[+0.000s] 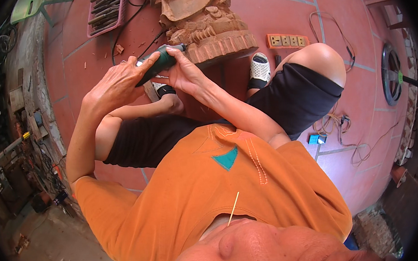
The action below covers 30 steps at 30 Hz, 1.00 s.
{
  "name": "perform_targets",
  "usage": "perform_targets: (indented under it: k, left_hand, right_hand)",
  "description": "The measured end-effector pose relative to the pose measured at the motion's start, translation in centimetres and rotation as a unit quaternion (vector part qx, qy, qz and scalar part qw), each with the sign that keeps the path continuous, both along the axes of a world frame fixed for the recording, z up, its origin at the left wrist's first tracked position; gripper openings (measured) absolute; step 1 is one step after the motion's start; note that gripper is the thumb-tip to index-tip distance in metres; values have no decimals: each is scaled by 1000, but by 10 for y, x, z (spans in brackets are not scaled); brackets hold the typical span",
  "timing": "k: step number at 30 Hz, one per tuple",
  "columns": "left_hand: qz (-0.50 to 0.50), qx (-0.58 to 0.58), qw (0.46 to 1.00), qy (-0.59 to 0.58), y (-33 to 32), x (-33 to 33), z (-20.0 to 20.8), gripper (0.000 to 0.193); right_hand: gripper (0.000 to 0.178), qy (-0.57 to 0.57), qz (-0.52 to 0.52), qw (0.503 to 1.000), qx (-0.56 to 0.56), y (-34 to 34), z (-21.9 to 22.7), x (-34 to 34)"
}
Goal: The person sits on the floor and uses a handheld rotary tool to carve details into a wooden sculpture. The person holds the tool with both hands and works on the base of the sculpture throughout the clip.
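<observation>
A dark green and black handheld rotary tool [163,61] is held between my two hands, in front of the carved wooden statue [209,23]. My left hand [117,79] is closed around the back of its body, with the fingers lying over the top. My right hand [187,73] grips the front end, thumb along the nose close to the statue's base. From here the bit is too small or hidden to make out. Brown and unpainted, the statue lies on the floor with its scalloped base facing me.
Upper left, a pink basket [94,21] holds several carving tools beside a black cord [116,41]. An orange power strip [288,40] lies right of the statue. Farther right are a black wheel-shaped thing [391,73] and loose cables [340,121]. A green plastic chair [29,8] stands far left.
</observation>
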<state>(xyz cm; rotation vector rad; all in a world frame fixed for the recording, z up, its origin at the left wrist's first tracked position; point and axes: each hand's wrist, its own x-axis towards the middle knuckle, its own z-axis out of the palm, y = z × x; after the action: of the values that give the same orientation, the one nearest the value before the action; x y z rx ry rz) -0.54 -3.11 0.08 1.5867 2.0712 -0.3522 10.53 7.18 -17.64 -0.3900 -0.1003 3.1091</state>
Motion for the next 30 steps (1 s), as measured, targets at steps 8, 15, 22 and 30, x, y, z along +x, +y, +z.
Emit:
perform_targets:
  k: [8,15,22,30]
  left_hand:
    - [-32,35,999,-4,0,-5,0,85]
    - [-20,40,999,0,-3,-10,1,95]
    - [-36,75,997,-5,-3,-23,-5,97]
    - [-6,79,997,-27,2,-44,-7,86]
  right_hand:
    - [36,14,5,1000,7,1,-2,-5]
    - [36,5,12,1000,16,4,1,-11]
    - [33,0,8,999,44,13,5,-19]
    - [32,4,4,999,38,17,-5,-49]
